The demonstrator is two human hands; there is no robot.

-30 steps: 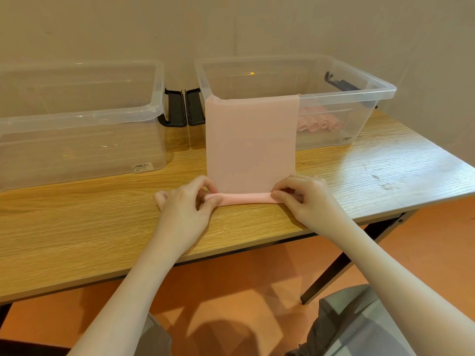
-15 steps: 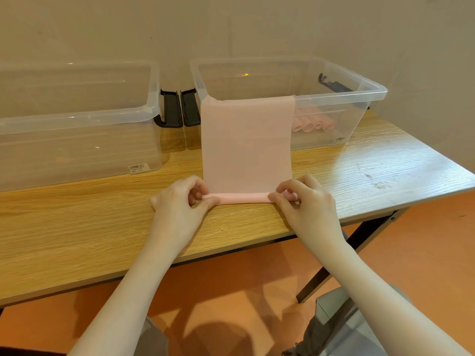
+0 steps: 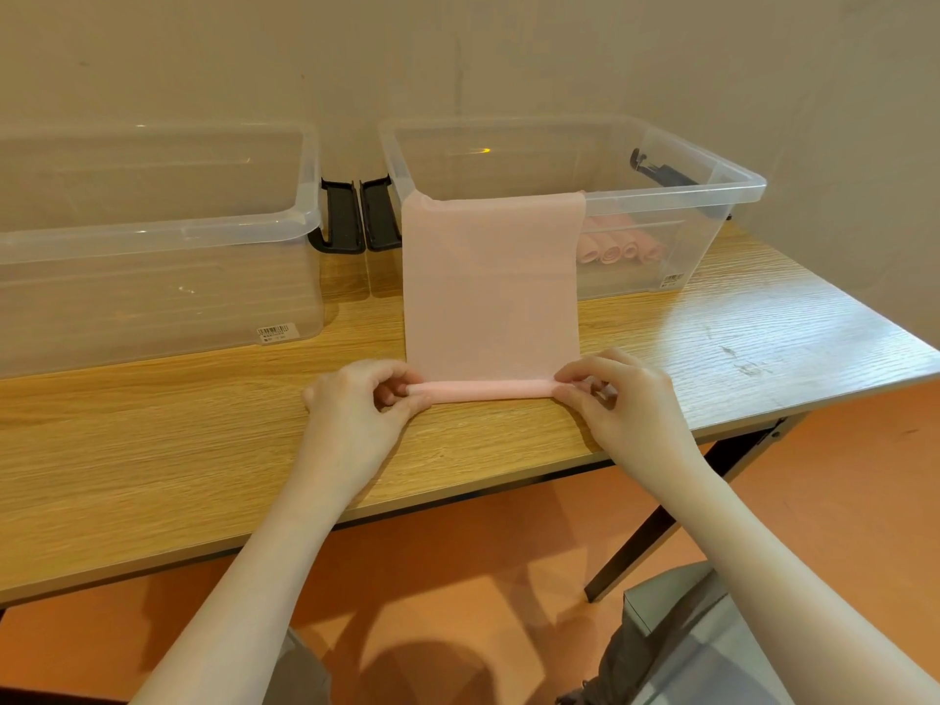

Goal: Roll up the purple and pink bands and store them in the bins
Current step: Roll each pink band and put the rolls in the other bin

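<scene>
Little moved since 1 second back: both hands kept to the same rolled edge, thumbs and fingers shifted only slightly, roll much the same thickness, head camera drifted a touch.

Head view, looking down over a wooden desk (image 3: 152, 450) against a plain wall. Pink band (image 3: 491, 287) spread flat from the near desk toward the right bin (image 3: 732, 180), far end draped over that bin's front rim. Near end wound into a thin tight roll (image 3: 488, 388) lying across the desk between the hands. Several finished pink rolls (image 3: 618, 249) visible through the clear wall of the right bin. Left bin (image 3: 152, 231) clear plastic, contents hard to make out; no purple band plainly seen anywhere.

Progress, as a judgement: only the first turns made on this band, most of its length unrolled; rolling to the bin and dropping it in yet to come, purple bands unaccounted for.

Grip of the left hand (image 3: 356, 404): closed, fingers curled over and thumb under the left end of the roll, pinching it. Grip of the right hand (image 3: 618, 394): likewise closed, fingertips and thumb pinching the right end. Both hands resting low on the desk.
</scene>
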